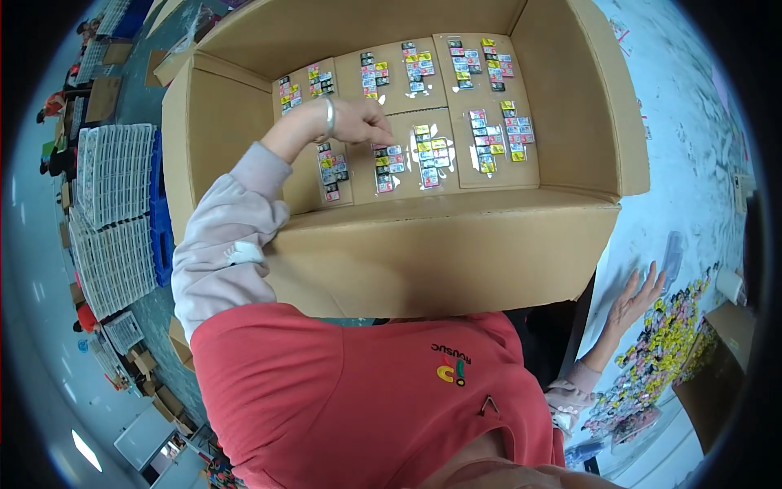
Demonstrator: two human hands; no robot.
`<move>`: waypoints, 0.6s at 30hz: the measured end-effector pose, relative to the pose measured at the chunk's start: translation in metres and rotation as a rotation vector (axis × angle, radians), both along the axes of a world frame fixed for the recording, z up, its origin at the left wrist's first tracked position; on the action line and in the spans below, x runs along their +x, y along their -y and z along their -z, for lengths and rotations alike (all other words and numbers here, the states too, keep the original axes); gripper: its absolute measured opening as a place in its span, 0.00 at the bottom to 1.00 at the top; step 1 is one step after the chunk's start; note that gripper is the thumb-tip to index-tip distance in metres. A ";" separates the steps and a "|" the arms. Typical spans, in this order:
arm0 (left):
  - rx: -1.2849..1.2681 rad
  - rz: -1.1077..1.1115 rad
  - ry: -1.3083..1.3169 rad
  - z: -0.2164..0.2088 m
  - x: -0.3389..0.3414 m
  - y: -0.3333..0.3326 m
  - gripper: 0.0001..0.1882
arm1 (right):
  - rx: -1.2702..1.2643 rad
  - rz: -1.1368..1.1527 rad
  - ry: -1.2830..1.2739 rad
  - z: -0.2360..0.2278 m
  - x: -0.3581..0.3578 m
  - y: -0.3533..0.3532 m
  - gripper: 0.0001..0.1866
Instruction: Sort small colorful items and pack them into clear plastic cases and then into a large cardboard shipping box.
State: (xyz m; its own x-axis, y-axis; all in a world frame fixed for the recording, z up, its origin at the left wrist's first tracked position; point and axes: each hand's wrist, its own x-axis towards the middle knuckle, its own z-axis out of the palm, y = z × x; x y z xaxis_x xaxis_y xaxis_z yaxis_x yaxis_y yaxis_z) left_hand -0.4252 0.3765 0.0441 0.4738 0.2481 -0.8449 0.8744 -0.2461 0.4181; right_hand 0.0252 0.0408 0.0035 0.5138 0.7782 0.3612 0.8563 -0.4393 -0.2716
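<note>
My left hand, with a bangle at its wrist, reaches down into a large cardboard box. Its fingers are bent and close together at the top edge of a clear plastic pack holding small coloured pieces; the exact grip is partly hidden. Similar packs lie in two rows on the cardboard inside, among them one just to the right. My right hand is out over the table, fingers spread, nothing in it. Closest to its fingertips is a clear plastic package.
A pile of small yellow, pink and black pieces covers part of the white table at right. A white cup-like object and an open carton stand beyond it. White racks are stacked at left; people are farther off.
</note>
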 end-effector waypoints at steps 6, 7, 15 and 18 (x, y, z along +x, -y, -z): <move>-0.058 -0.016 0.036 0.037 -0.030 0.017 0.19 | 0.019 -0.004 -0.018 0.011 0.005 0.003 0.23; -0.013 -0.072 0.080 0.042 -0.035 0.019 0.18 | 0.002 -0.016 -0.020 0.012 0.002 0.000 0.23; -0.029 -0.171 -0.180 0.007 -0.064 -0.002 0.17 | -0.009 -0.002 -0.037 0.022 0.010 0.013 0.23; 0.132 -0.172 -0.198 0.006 -0.082 0.001 0.21 | 0.014 0.014 -0.051 0.017 0.006 0.012 0.23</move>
State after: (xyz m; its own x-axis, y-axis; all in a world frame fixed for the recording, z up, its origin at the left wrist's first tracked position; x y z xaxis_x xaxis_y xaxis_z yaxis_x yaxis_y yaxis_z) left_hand -0.5067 0.3754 0.0382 0.2445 0.4245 -0.8718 0.9694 -0.1278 0.2097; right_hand 0.0316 0.0287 -0.0137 0.5430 0.7658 0.3447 0.8347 -0.4474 -0.3210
